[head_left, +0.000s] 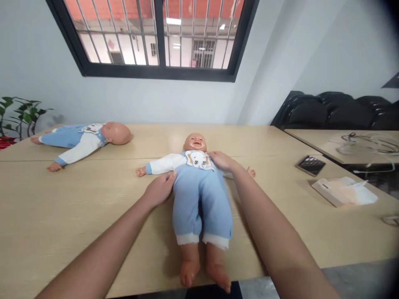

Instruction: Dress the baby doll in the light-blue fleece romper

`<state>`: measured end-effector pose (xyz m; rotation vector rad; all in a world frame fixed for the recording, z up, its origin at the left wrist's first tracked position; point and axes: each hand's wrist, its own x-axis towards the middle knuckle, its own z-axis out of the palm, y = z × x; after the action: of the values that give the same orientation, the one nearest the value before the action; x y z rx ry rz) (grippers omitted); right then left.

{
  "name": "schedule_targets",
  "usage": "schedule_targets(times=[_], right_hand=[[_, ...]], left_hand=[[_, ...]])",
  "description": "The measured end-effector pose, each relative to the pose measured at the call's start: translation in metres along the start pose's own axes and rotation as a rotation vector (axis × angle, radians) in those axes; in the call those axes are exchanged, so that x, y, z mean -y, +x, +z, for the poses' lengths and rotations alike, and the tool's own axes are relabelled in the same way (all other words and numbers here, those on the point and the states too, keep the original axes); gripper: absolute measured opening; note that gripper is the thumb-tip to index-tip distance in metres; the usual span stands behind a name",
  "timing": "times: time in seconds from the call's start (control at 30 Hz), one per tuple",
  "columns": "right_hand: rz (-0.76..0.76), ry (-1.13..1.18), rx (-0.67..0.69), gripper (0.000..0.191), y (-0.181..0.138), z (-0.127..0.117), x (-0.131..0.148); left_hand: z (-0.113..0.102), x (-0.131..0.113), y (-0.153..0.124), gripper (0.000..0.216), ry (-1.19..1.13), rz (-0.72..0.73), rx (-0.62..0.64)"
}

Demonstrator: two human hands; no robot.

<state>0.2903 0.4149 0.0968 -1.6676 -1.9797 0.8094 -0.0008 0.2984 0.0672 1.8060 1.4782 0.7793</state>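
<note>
A baby doll (201,191) in blue overalls with white sleeves and an elephant bib lies face up, its feet at the table's near edge. My left hand (160,189) is closed at the doll's side by the waist, thumb against the blue cloth; its other fingers are partly hidden. Higher up, my right hand (222,160) grips the clothing at the doll's shoulder, over the white sleeve. Both doll arms stretch out sideways on the wood.
A second doll (75,139) in like clothes lies at the back left of the table (93,224). On the right are a dark phone-like object (311,165) and a tissue pack (343,191). Cables (370,141) lie on another table, near stacked black chairs (336,110). A plant (23,114) stands left.
</note>
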Motion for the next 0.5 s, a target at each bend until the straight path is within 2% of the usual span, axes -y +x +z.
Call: schedule_targets(times=[0.1,0.17,0.2,0.27,0.37,0.43,0.5], right_hand=[[0.022,0.129,0.11,0.05,-0.01,-0.008,0.007],[0.004,0.229,0.157,0.047,-0.018,-0.013,0.009],[-0.014,0.289,0.167,0.047,-0.021,-0.015,0.009],[-0.005,0.419,0.191,0.052,-0.026,-0.019,0.009],[0.04,0.584,0.261,0.057,-0.03,-0.024,0.008],[0.064,0.681,0.33,0.057,-0.034,-0.027,0.01],[0.081,0.766,0.397,0.055,-0.038,-0.028,0.012]], left_hand=[[0.009,-0.001,0.0,0.057,-0.34,-0.04,-0.014],[0.016,-0.005,-0.002,0.06,-0.712,-0.213,0.022],[0.019,-0.009,-0.003,0.06,-0.9,-0.296,0.088],[0.024,-0.018,-0.005,0.06,-1.175,-0.275,0.254],[0.032,-0.029,-0.005,0.065,-1.354,-0.277,0.378],[0.037,-0.028,-0.001,0.073,-1.385,-0.293,0.382],[0.042,-0.017,0.008,0.085,-1.378,-0.311,0.36]])
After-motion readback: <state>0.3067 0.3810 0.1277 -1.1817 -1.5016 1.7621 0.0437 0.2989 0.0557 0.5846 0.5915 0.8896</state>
